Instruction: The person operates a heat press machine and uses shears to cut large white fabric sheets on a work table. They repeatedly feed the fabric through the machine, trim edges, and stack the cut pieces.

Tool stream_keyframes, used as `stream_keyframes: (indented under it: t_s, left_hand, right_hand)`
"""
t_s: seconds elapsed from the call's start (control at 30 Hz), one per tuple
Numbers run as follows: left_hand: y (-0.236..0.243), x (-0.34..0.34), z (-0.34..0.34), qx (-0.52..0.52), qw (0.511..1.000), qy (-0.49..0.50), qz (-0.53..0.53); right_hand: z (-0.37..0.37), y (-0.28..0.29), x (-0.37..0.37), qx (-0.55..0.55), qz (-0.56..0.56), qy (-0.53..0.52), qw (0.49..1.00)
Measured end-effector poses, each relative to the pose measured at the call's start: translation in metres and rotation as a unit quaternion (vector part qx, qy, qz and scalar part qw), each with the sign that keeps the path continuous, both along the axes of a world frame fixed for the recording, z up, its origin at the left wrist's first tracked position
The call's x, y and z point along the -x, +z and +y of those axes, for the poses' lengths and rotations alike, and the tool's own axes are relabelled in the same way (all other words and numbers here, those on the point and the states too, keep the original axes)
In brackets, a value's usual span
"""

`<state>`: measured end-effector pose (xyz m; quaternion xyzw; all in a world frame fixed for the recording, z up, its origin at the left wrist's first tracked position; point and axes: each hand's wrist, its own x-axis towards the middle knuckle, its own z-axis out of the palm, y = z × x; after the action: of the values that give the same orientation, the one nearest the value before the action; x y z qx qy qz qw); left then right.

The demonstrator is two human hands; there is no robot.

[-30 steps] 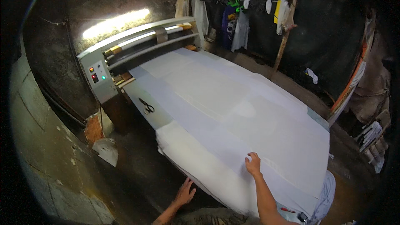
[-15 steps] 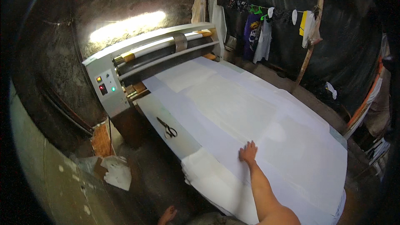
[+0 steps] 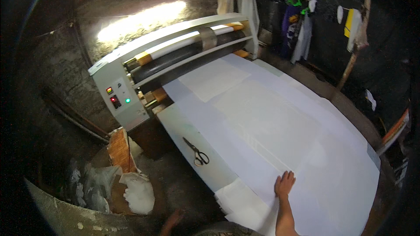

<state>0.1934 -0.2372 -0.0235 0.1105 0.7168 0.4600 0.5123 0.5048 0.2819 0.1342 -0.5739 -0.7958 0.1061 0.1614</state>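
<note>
My right hand (image 3: 285, 183) lies palm down on a wide white sheet (image 3: 332, 192), its fingers stretched out and a little apart, holding nothing. Just beyond the fingertips, a paler rectangular piece (image 3: 267, 126) lies on the sheet, faint lines along its near left edge. A smaller white piece (image 3: 214, 81) rests closer to the machine. The far end of the sheet reaches the front of a roller machine (image 3: 188, 57). Down at the lower edge hangs my left hand (image 3: 174, 219), off the table, dark and blurred, so its fingers cannot be made out.
Black-handled scissors (image 3: 197, 152) lie on the table's left margin (image 3: 181, 124). Loose white sheets (image 3: 238, 199) overhang the near left edge. A wooden board (image 3: 121, 150) and crumpled white material (image 3: 139, 194) are on the floor at left. Clothes (image 3: 302, 35) hang beside a wooden pole (image 3: 352, 61).
The view has shifted, so the table and machine sit further right and the table lower. My right hand stays flat on the sheet, slightly nearer to me. My left hand remains low.
</note>
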Motion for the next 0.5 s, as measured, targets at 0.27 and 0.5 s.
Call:
stream_keyframes:
  t_s: [0.27,0.5]
  left_hand:
    - [0.049,0.083,0.151,-0.018,0.973,-0.076,0.217]
    - [0.086,0.200,0.236,-0.156,0.920,0.005,0.360]
  right_hand:
    - [-0.022,-0.020,0.031,-0.002,0.002,-0.113,0.994]
    - [-0.090,-0.042,0.161,-0.069,0.107,0.121,0.985]
